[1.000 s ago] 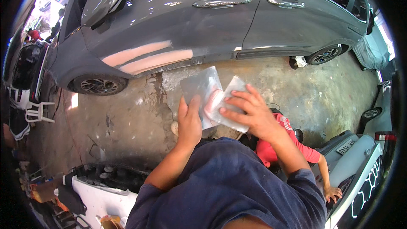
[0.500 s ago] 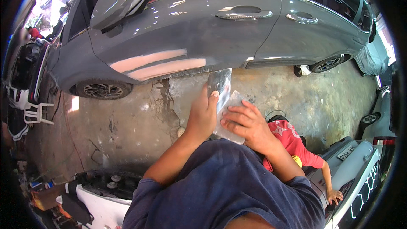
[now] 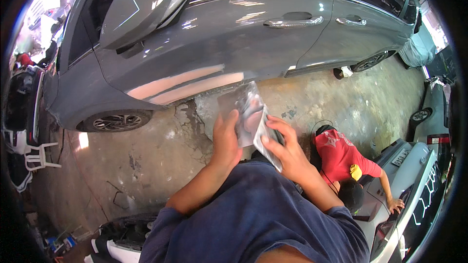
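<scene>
Between my hands, in front of my chest, is a thin, shiny flat sheet (image 3: 249,98); skin tones show on it, and whether it is see-through or mirror-like I cannot tell. Along its right side runs a grey-white sheet with a folded edge (image 3: 265,150). My left hand (image 3: 225,139) is closed on the shiny sheet's left side, thumb up. The fingers of my right hand (image 3: 287,150) are bent around the grey-white sheet. Beyond them stands a grey car (image 3: 214,44) with two pale pink filler patches (image 3: 195,87) low on its front door.
To my right a co-worker in a red shirt (image 3: 336,153) bends down, one hand on a silver car (image 3: 407,158). A white plastic chair (image 3: 43,157) stands at far left. The car's mirror (image 3: 141,14) juts out ahead. Cracked concrete floor (image 3: 161,165) lies below.
The shiny sheet has tilted, and my right hand has turned, with the grey-white sheet now nearly edge-on. My view has shifted slightly; the co-worker's head has come into sight.
</scene>
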A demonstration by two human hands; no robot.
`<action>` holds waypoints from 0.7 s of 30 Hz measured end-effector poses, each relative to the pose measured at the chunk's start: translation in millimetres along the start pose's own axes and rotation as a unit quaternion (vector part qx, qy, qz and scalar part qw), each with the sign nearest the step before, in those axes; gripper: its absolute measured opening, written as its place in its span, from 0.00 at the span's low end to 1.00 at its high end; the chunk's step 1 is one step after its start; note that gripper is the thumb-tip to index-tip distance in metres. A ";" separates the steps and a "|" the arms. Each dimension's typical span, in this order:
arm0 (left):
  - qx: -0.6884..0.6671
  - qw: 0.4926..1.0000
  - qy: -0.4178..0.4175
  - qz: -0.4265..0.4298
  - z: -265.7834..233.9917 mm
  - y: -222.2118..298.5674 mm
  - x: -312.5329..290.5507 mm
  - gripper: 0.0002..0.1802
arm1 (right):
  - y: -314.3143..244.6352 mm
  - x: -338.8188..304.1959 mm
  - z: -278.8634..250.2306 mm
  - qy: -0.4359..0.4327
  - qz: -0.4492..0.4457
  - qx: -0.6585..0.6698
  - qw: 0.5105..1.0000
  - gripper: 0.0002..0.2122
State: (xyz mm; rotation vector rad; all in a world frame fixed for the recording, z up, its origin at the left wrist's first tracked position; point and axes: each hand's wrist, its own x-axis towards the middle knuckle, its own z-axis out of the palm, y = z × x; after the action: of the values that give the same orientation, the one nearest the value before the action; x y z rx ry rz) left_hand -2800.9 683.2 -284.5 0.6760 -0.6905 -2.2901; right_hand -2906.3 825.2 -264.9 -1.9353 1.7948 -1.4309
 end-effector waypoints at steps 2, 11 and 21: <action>-0.031 0.999 0.011 -0.034 -21.4 7.9 -1.1 0.19 | 26.6 -3.2 10.5 -0.080 0.108 -0.021 0.991 0.37; 0.124 0.983 0.061 0.122 -44.2 52.9 -0.7 0.18 | 27.2 55.1 17.6 -0.148 -0.071 -0.178 0.970 0.22; 0.352 0.932 -0.015 0.079 -52.1 90.4 4.0 0.20 | 14.4 100.1 -10.0 -0.217 -0.078 -0.261 0.937 0.19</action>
State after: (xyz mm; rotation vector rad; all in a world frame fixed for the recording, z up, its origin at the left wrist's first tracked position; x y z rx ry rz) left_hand -2732.7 606.0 -267.2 0.8606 -1.5529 -1.8799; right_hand -2939.7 742.6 -216.0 -2.4374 1.9535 -0.4935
